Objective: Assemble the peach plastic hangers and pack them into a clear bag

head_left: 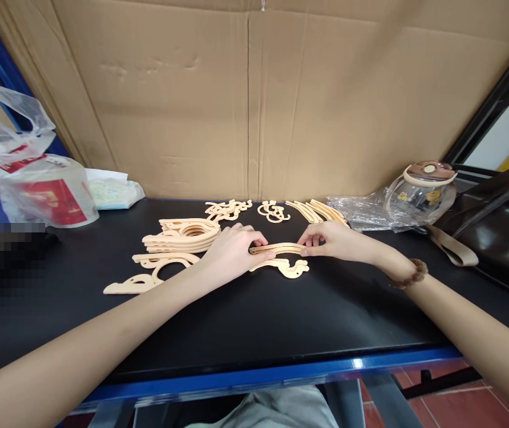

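Note:
My left hand and my right hand pinch the two ends of a curved beige strip, which looks like a clothes hanger part. It is held nearly level just above the table. Directly below it, a beige hanger arm with a wavy outline lies on the black table; part of it is hidden by the strip and my left fingers. A stack of similar hanger arms sits left of my left hand. One more hanger arm lies nearer to me, partly covered by my left forearm.
At the back are small beige hooks, a pile of curly pieces and several curved strips. A bagged cup and a tissue pack stand left. Clear plastic wrap, a lidded bottle and a dark bag occupy the right.

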`<state>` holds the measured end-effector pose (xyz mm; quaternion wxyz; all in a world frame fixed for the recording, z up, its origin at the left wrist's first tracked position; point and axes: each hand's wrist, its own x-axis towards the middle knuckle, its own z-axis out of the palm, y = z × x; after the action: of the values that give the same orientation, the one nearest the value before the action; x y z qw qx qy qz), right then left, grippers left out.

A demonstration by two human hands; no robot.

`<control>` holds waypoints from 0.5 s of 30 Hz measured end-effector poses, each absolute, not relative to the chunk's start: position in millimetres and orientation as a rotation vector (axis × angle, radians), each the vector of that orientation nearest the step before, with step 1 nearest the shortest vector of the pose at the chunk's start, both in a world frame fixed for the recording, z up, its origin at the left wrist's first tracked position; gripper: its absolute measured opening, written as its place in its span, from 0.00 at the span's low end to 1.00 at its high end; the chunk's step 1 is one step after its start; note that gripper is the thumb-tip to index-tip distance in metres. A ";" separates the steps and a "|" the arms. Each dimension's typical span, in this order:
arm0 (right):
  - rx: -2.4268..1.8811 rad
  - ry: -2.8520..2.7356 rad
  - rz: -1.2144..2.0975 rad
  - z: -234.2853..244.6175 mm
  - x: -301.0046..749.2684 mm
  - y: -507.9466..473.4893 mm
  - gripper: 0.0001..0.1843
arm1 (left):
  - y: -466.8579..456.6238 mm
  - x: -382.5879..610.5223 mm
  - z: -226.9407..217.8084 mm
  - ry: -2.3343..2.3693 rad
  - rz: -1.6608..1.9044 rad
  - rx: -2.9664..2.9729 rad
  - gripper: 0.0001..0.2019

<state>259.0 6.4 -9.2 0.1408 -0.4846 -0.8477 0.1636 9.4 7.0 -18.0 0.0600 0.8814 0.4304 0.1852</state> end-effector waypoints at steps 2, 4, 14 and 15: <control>-1.390 -2.451 0.451 -9.8 257.6 5.9 0.16 | 7.7 9.3 -17.6 1.311 0.530 2.691 0.12; -1.368 -2.462 0.434 -10.1 255.4 4.8 0.17 | 8.4 8.8 -16.9 1.325 0.513 2.710 0.10; -1.355 -2.410 0.332 -17.8 244.1 3.4 0.17 | 11.3 10.8 -21.5 1.550 0.436 2.978 0.10; -1.359 -2.406 0.325 -17.9 243.8 3.5 0.17 | 11.0 12.0 -22.0 1.571 0.406 3.026 0.10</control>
<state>243.8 3.5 -17.9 0.1784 -0.4807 -0.8508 0.1149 12.0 11.0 -22.0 -0.1457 0.8719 0.4527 0.1169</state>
